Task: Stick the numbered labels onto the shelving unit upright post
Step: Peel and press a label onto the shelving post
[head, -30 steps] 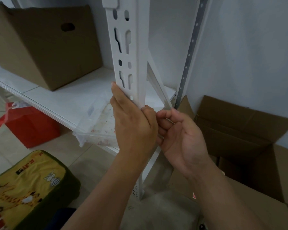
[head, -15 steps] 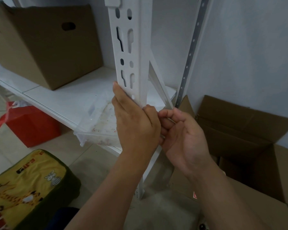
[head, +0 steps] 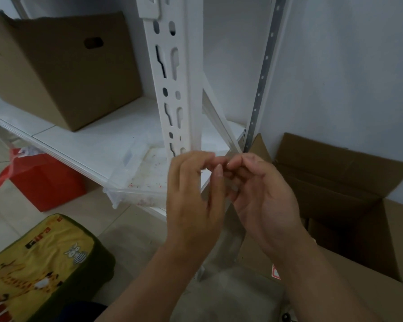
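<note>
The white upright post (head: 191, 89) of the shelving unit, with slotted holes down its face, rises in the middle of the view. My left hand (head: 193, 201) and my right hand (head: 263, 205) are just in front of its lower part and do not touch it. Their curled fingertips meet, pinching a small pale label strip (head: 221, 158) between them. The strip is blurred and mostly hidden by the fingers, so no number can be read. No label shows on the visible part of the post.
A white shelf (head: 84, 140) carries a closed cardboard box (head: 63, 73) and a clear plastic tray (head: 137, 182) at its edge. An open cardboard box (head: 349, 205) stands right. A red bag (head: 40, 180) and a yellow cushion (head: 40, 268) lie on the floor.
My left hand has let go of the post and dropped slightly. Both hands have come away from it, and their fingertips now meet in front of it.
</note>
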A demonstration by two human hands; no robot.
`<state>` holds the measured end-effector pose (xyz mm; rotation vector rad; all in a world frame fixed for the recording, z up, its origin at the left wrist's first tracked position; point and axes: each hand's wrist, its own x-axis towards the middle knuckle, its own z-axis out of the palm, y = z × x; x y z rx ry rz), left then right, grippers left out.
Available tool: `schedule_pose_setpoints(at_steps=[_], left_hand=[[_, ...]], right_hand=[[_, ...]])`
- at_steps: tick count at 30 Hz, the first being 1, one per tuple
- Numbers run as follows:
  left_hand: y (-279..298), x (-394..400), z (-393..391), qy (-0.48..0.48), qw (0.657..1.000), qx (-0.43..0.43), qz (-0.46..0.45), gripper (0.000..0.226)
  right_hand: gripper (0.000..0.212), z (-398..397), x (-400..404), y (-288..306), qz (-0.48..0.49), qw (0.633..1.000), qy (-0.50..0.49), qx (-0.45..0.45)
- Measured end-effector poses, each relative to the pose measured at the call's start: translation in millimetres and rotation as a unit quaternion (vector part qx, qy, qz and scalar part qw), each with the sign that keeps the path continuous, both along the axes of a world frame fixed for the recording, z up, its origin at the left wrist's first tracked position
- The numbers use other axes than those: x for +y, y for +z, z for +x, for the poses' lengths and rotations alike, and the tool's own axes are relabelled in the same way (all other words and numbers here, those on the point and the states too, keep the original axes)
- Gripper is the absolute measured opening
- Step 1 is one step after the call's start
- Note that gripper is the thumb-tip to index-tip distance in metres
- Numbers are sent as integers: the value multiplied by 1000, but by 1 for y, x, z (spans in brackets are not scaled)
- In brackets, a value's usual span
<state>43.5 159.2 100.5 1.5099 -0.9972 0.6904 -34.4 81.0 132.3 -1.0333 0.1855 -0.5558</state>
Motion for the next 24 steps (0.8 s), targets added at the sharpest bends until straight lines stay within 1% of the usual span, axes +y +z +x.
schedule_pose_setpoints(at_steps=[2,3,9,13,17,20,24], left_hand=[[2,4,-2,-43,999,16,15,9],[3,6,-3,-52,998,27,18,9],[13,16,-9,-98,989,109,-7,12],[16,18,-9,-116,985,129,-5,14],[16,18,-10,-139,975,172,5,19],[18,18,-12,-135,975,177,0,16],[22,21,-10,-149,975,164,-24,10]], right_hand=[[20,-4,0,1,-5,1000,-2,-14],[20,-5,-1,1,-8,1000,-2,-15],[21,-12,-3,0,-42,999,12,-14],[24,-15,-3,3,-78,997,15,0],[27,-13,0,5,-119,993,6,13],[27,-13,2,6,-138,990,2,21],[29,-12,2,6,-135,991,5,6]])
